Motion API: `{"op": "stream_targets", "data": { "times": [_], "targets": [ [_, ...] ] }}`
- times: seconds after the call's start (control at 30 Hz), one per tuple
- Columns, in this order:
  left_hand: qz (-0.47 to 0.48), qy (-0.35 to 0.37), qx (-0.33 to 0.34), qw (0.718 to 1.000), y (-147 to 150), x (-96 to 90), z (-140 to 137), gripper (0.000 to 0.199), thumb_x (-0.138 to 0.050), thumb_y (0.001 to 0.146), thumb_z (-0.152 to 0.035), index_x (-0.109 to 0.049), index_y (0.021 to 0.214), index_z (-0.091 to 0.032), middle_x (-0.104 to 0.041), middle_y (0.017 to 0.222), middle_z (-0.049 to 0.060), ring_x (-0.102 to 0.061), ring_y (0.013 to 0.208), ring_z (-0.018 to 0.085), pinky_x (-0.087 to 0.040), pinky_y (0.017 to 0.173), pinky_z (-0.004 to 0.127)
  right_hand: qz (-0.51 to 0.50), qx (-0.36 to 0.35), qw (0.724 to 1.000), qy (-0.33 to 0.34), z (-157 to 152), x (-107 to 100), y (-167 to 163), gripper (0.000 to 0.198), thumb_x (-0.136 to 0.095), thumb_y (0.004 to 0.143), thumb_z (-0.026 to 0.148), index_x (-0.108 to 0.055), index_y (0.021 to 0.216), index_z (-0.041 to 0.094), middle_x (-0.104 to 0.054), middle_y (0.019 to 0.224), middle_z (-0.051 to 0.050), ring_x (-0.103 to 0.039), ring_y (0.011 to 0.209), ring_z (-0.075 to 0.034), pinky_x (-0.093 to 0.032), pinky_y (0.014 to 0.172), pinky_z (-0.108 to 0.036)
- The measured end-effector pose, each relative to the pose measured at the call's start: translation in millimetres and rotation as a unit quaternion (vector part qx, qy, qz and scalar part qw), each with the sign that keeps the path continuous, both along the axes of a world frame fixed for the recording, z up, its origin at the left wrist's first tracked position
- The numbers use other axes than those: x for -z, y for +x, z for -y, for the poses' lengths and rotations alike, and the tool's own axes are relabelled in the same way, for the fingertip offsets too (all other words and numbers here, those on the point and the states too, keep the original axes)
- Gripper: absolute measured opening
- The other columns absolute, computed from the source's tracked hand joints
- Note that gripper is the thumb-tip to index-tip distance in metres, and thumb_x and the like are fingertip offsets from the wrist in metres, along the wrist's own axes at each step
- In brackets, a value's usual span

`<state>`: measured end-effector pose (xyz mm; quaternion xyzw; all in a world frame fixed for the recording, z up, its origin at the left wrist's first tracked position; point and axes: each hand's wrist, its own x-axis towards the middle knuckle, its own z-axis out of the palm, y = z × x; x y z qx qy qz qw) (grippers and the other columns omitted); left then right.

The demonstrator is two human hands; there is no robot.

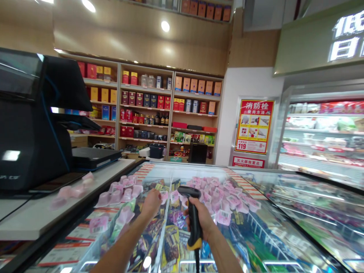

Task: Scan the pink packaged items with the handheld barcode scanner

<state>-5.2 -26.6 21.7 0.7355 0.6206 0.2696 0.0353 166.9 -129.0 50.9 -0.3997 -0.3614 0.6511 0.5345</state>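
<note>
My right hand is wrapped round the handle of a black and yellow barcode scanner, its cable hanging down. The scanner's head points left, toward my left hand. Closed fingers of that left hand hold a small pink plastic cup with a white label. Many similar pink cups lie in a heap on the freezer's glass top to the right of the scanner. Another group of pink cups rests to the left of my left hand.
Below my hands is a glass-topped chest freezer with packaged goods inside. On the left, a white counter carries a black checkout terminal and several blurred pink cups. Shelves of boxes stand behind.
</note>
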Motion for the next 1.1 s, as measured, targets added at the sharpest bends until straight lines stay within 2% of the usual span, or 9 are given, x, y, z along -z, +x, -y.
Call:
{"op": "stream_targets", "data": {
  "times": [0.3,0.57,0.63,0.77,0.87,0.97,1.1],
  "targets": [
    [0.039,0.002,0.016,0.999,55,7.7,-16,0.024,-0.046,0.076,-0.03,-0.053,0.093,-0.013,-0.055,0.099,0.005,-0.052,0.088,0.015,-0.043,0.075,0.037,-0.006,0.034,0.999,-0.005,-2,4,22,0.029,-0.046,0.067,0.045,-0.045,0.073,0.017,-0.055,0.051,0.002,-0.046,0.032,-0.007,-0.036,0.03,-0.018],
    [0.075,0.011,0.152,0.985,76,5.0,-9,0.025,-0.048,0.076,-0.025,-0.052,0.098,-0.015,-0.054,0.105,0.005,-0.05,0.095,0.017,-0.039,0.081,0.04,0.007,0.046,0.999,0.001,0,2,15,0.029,-0.046,0.066,0.045,-0.045,0.073,0.016,-0.055,0.051,0.002,-0.046,0.032,-0.008,-0.036,0.03,-0.019],
    [0.08,0.015,0.158,0.984,72,0.7,-6,0.028,-0.049,0.074,-0.018,-0.05,0.102,-0.015,-0.051,0.111,0.006,-0.045,0.104,0.018,-0.035,0.087,0.041,0.008,0.04,0.999,0.005,1,1,11,0.03,-0.046,0.066,0.045,-0.046,0.074,0.016,-0.055,0.051,0.002,-0.046,0.032,-0.008,-0.036,0.03,-0.019],
    [0.071,0.011,0.11,0.991,31,-13.6,0,0.042,-0.045,0.065,0.001,-0.049,0.104,-0.014,-0.048,0.116,0.009,-0.039,0.112,0.017,-0.028,0.093,0.031,0.011,0.014,1.0,-0.005,5,0,-1,0.029,-0.045,0.067,0.044,-0.046,0.074,0.016,-0.053,0.049,0.003,-0.045,0.032,-0.008,-0.037,0.029,-0.02],
    [0.048,-0.003,0.076,0.996,-23,-23.9,11,0.038,-0.044,0.063,-0.002,-0.053,0.098,-0.016,-0.053,0.11,0.007,-0.044,0.106,0.016,-0.029,0.09,0.026,0.014,-0.009,1.0,-0.008,7,2,-15,0.028,-0.045,0.067,0.043,-0.046,0.073,0.016,-0.052,0.049,0.003,-0.044,0.032,-0.008,-0.037,0.03,-0.02],
    [0.026,-0.041,0.021,0.999,-75,-28.2,28,0.033,-0.048,0.062,-0.006,-0.055,0.093,-0.013,-0.057,0.102,0.009,-0.049,0.1,0.02,-0.032,0.086,0.029,0.019,-0.041,0.999,-0.011,10,4,-33,0.028,-0.044,0.068,0.043,-0.046,0.073,0.015,-0.053,0.049,0.002,-0.043,0.03,-0.008,-0.037,0.03,-0.021],
    [0.021,-0.098,-0.028,0.995,-113,-23.1,46,0.024,-0.053,0.067,-0.016,-0.055,0.091,-0.011,-0.06,0.092,0.007,-0.054,0.087,0.019,-0.038,0.079,0.036,0.03,-0.07,0.997,-0.015,13,5,-53,0.028,-0.043,0.068,0.043,-0.046,0.074,0.015,-0.052,0.048,0.003,-0.043,0.029,-0.008,-0.035,0.029,-0.021]
  ]
}}
